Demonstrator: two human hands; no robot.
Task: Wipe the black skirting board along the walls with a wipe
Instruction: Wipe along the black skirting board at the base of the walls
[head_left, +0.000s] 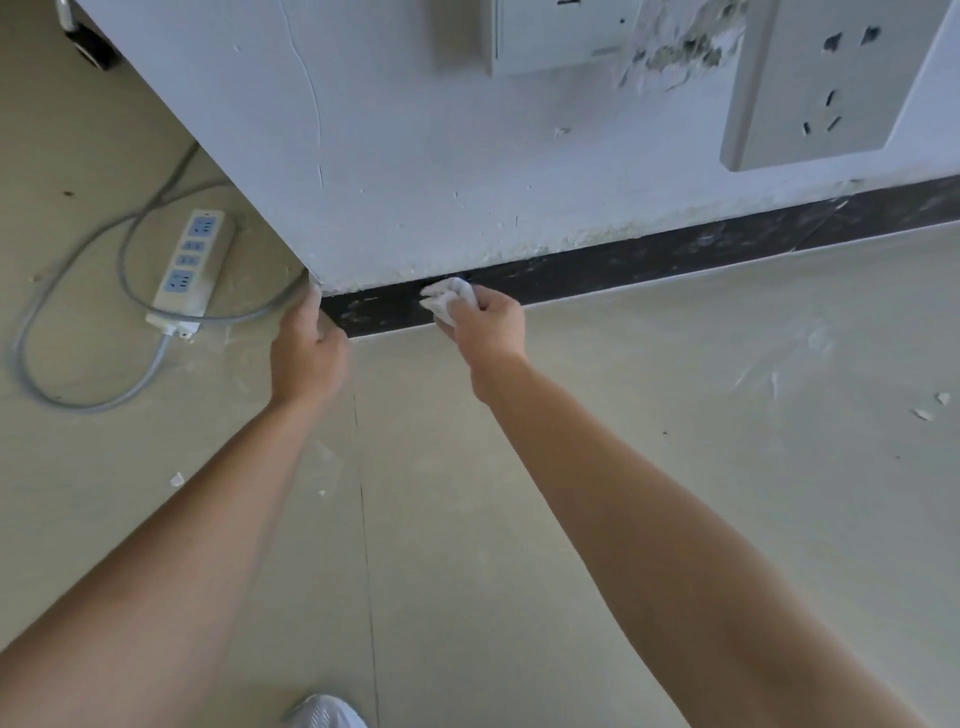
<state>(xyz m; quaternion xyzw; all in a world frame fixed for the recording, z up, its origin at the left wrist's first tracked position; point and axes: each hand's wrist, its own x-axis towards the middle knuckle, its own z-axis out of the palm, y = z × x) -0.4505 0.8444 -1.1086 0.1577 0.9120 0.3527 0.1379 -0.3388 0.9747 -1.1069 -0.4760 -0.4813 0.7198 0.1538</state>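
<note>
- Along the foot of the white wall (415, 156) runs the black skirting board (623, 262), from the wall's outer corner at the left away to the right edge of the view; it is smeared and speckled with pale marks.
- Against the board, a little way in from the corner, a crumpled white wipe (448, 299) is pressed to its upper part.
- The right hand (485, 325) is closed around the wipe, fingers bunched over it, the arm stretched out from the lower right.
- The left hand (307, 353) holds nothing; its fingers curl loosely around the wall's corner, touching the edge just above the end of the board.
- On the wall above are a socket plate (821, 83) at the right, a grey box (556, 36) to its left, and chipped plaster between them.
- Left of the corner, a white power strip (189, 265) lies on the pale floor (623, 441), its grey cable (67, 395) looping around it.
- White flakes are scattered on the floor, and a shoe tip (324, 713) shows at the bottom edge.
</note>
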